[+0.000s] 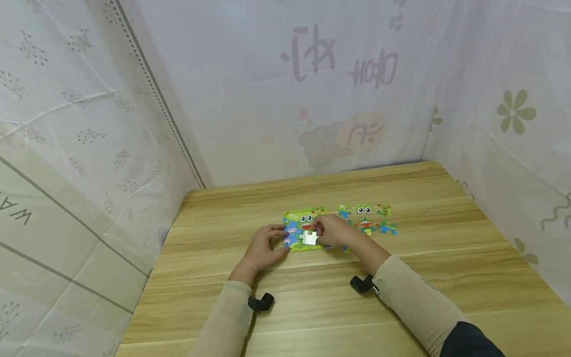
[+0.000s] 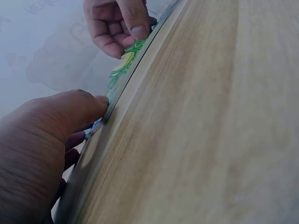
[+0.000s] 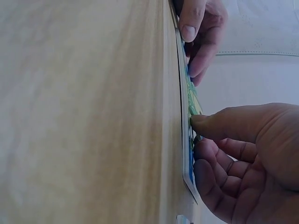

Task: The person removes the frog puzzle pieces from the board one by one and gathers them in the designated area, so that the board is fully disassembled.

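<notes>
A frog jigsaw puzzle [image 1: 292,216] lies flat on the wooden table, its board edge seen side-on in both wrist views. Along its left side, my left hand [image 1: 263,248] rests with thumb and fingers spread apart, the thumb touching the lower left corner. My right hand [image 1: 335,231] is over the puzzle's right half. Its thumb and curled fingers pinch a small puzzle piece [image 3: 199,137] close over the board, mostly hidden by the fingers. A bright silvery, piece-shaped patch [image 1: 310,238] shows beside the right fingertips, below the frog's mouth.
Right of the board lie several loose puzzle pieces, among them one with frog eyes [image 1: 364,210] and a blue-green one [image 1: 388,228]. Part of this group is behind the right forearm. Printed curtains [image 1: 250,124] hang around the wooden table [image 1: 308,317].
</notes>
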A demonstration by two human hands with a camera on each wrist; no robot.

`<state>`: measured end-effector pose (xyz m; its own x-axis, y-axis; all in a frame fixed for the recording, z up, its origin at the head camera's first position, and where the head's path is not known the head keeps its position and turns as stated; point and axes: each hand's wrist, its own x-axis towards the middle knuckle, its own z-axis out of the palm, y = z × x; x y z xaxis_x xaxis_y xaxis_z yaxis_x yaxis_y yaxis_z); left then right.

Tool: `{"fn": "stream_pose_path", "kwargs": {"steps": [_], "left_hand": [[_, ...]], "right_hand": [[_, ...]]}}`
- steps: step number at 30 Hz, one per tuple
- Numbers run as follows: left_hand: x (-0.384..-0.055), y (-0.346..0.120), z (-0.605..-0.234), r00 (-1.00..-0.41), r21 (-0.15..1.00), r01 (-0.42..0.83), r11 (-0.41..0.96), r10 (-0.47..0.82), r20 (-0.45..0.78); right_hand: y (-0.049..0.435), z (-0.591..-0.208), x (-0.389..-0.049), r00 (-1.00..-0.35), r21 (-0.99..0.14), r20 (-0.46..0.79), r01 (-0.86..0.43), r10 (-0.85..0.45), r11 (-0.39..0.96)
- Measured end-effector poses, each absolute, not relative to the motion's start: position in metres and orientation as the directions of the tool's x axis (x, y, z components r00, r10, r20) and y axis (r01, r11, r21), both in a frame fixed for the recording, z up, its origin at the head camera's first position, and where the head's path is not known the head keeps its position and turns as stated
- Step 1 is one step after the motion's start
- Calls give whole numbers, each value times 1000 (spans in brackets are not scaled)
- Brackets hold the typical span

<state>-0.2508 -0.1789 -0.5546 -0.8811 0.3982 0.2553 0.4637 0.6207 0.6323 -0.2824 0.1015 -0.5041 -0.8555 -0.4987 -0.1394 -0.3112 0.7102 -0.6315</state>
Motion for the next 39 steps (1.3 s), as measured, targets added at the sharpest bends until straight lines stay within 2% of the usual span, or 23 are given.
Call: {"fn": "stream_pose_path", "kwargs": {"steps": [10, 39], "left_hand": [[-250, -178, -554, -881, 629, 465, 623, 393, 262], [-250, -178, -556, -879, 618, 469, 631, 400, 259]], "right_hand": [[104, -502, -280, -863, -622, -125, -317, -490, 716], [130, -493, -269, -870, -715, -101, -274, -483, 643]]}}
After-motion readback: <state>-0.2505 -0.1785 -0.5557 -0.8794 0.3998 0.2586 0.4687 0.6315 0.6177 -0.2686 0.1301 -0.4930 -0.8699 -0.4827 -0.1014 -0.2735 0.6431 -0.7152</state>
